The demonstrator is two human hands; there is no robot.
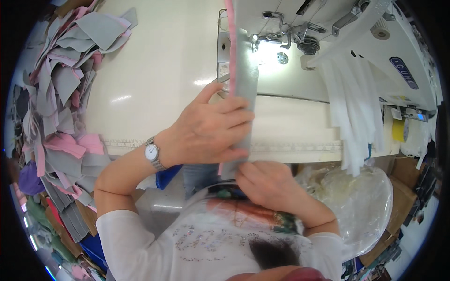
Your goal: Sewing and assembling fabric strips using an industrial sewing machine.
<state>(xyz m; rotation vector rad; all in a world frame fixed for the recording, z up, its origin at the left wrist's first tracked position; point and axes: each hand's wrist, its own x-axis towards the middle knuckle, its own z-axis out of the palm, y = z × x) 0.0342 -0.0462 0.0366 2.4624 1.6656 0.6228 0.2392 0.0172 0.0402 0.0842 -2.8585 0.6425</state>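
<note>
1. Cream tabletop [154, 61] w/ a printed ruler [295, 147] along its near edge; sewing machine [398, 42] upper R, lamp lit at the needle area.
2. Grey strip w/ pink edge [246, 75] is the main thing: it runs lengthwise from the top of my view, close by the needle area, down past the near edge. Can't tell from my end if it's under the presser foot.
3. Prob. laid straight like that so the long edge stays lined up w/ the machine.
4. L hand [208, 126]: open, palm down, fingers spread across the strip; I read that as keeping it flat. Forearm comes in from lower L, elbow bent out, watch [152, 151] on wrist.
5. R hand [267, 182]: curled closed on the strip's near end, below the L hand, prob. to control the loose tail. Elbow bent, forearm angled in from lower R.
6. Grey & pink pieces [68, 77] heaped at far L, white strips [347, 117] hung at R, presumably for easy reach w/o crowding the work.
</note>
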